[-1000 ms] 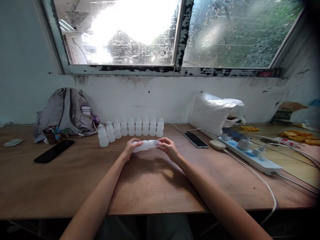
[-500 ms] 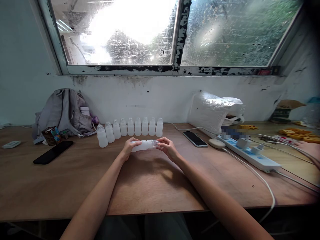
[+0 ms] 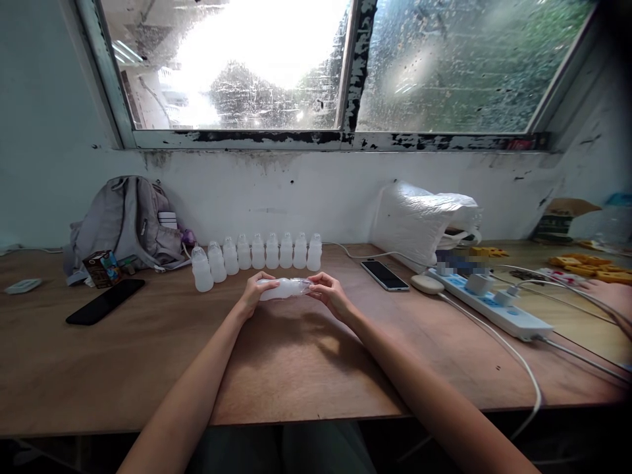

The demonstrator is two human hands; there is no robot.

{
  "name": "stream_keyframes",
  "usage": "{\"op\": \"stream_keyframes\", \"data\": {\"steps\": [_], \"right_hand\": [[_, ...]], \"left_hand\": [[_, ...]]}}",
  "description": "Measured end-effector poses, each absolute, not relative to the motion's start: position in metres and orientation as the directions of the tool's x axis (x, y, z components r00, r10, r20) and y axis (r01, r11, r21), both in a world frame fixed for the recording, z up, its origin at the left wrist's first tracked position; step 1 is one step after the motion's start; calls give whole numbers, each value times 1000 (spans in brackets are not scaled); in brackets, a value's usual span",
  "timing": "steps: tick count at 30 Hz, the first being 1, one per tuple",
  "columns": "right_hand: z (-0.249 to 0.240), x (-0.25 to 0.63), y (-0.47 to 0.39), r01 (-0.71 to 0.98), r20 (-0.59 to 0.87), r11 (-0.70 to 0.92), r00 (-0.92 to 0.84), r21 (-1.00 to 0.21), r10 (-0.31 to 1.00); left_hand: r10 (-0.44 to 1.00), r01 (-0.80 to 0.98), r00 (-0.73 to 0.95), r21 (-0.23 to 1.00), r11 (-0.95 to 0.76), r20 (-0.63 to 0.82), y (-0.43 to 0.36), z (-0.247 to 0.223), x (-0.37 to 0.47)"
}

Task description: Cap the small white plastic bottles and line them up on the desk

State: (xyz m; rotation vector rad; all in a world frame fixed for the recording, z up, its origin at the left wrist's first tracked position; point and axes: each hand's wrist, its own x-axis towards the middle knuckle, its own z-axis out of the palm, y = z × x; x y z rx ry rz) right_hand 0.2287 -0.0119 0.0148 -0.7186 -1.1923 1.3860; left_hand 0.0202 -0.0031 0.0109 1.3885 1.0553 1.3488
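A white translucent bottle (image 3: 281, 289) lies on its side between my hands, just above the brown table (image 3: 276, 375). My left hand (image 3: 255, 293) is wrapped round its base end. At the clear cap end on the right, the fingers of my right hand (image 3: 326, 291) pinch the bottle. Behind my hands several similar bottles (image 3: 272, 251) stand upright in a row that bends toward the front at its left end, where one bottle (image 3: 201, 270) is nearest.
At the left are a grey backpack (image 3: 126, 224), a small box (image 3: 103, 268) and a black phone (image 3: 106, 301). A second phone (image 3: 385, 274), a white bag (image 3: 419, 220) and a power strip (image 3: 494, 306) with cables lie right. Another person's hand (image 3: 609, 293) shows at the far right.
The fingers of my right hand have shifted slightly at the cap end of the bottle. My left hand keeps its hold, and the row of bottles is unchanged.
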Motion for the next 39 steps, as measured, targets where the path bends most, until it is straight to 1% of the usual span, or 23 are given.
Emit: {"op": "stream_keyframes", "data": {"steps": [6, 10, 12, 15, 18, 23, 29, 33, 39], "right_hand": [[16, 230, -13, -334, 207, 123, -230, -935, 951], [17, 234, -11, -361, 209, 108, -255, -926, 944], [18, 234, -11, -399, 167, 31, -311, -917, 936], [18, 232, -12, -427, 53, -120, -373, -896, 926], [18, 228, -16, -424, -6, -178, -376, -888, 926], [21, 223, -24, -362, 9, -165, -433, -917, 902], [24, 221, -28, -354, -14, -183, -430, -917, 903], [25, 220, -30, -363, -20, -208, -457, -908, 889], [25, 221, -30, -332, -74, -247, -457, -910, 887]], "left_hand": [[970, -21, 50, 971, -237, 238, -4, 11, 18], [959, -33, 15, 958, -284, 284, -7, 12, 23], [951, -50, -2, 950, -309, 309, -9, 13, 31], [947, -59, 12, 945, -321, 322, -15, 14, 47], [944, -50, 16, 943, -328, 329, -20, 15, 57], [937, -9, 13, 937, -349, 349, -24, 18, 55], [916, 94, 19, 911, -401, 401, -25, 18, 55], [918, 105, 6, 912, -396, 398, -26, 17, 56], [923, 156, -36, 914, -375, 384, -27, 16, 58]]}}
